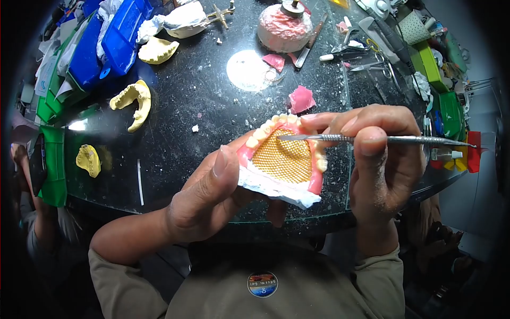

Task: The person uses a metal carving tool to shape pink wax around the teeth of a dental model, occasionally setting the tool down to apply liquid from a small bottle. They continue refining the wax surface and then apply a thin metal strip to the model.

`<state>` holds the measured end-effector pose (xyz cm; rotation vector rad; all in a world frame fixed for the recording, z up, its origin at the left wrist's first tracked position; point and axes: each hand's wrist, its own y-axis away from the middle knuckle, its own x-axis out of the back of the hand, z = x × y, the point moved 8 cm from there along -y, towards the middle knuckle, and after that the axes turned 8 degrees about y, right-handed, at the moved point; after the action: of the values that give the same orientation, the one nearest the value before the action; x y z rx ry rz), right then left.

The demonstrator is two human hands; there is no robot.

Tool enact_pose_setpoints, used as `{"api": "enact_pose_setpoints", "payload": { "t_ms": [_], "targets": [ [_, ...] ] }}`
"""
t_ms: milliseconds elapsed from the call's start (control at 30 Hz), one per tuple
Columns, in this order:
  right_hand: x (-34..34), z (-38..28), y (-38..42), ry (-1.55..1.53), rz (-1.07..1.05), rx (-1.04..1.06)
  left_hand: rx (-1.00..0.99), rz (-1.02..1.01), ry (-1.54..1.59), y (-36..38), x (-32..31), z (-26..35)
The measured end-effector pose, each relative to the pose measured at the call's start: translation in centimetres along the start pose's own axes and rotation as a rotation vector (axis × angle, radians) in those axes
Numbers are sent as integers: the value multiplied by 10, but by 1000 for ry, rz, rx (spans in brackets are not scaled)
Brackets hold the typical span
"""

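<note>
My left hand (210, 194) is closed around a denture on a white plaster model (279, 192), its thumb along the near left side. Cream teeth and pink gum material rim the denture (316, 182), and a gold mesh (281, 159) covers its palate. Between the thumb and fingers of my right hand (380, 154) lies a metal dental carver (393, 139). The carver's flat blade end is over the upper part of the mesh; whether it touches cannot be told. Fingers of my right hand rest at the far right edge of the denture.
Pink wax pieces (301, 99) lie beyond the denture. Yellow plaster casts (134, 103) and a white strip (140, 182) are at left, near blue bins (125, 40). A pink-covered flask (285, 29), a knife (311, 41) and scissors (380, 65) stand or lie farther back.
</note>
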<state>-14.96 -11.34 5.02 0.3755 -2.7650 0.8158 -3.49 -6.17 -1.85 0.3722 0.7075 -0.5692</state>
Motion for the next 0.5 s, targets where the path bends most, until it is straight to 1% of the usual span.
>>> {"api": "enact_pose_setpoints", "payload": {
  "t_ms": [167,400,500],
  "targets": [
    [-1,0,0,-33,10,-16,-8,56,17,1,0,0],
    [4,-1,0,-23,18,-11,0,21,-5,0,1,0],
    [10,-4,-2,4,88,18,-2,-10,-6,-2,1,2]
  ]
}}
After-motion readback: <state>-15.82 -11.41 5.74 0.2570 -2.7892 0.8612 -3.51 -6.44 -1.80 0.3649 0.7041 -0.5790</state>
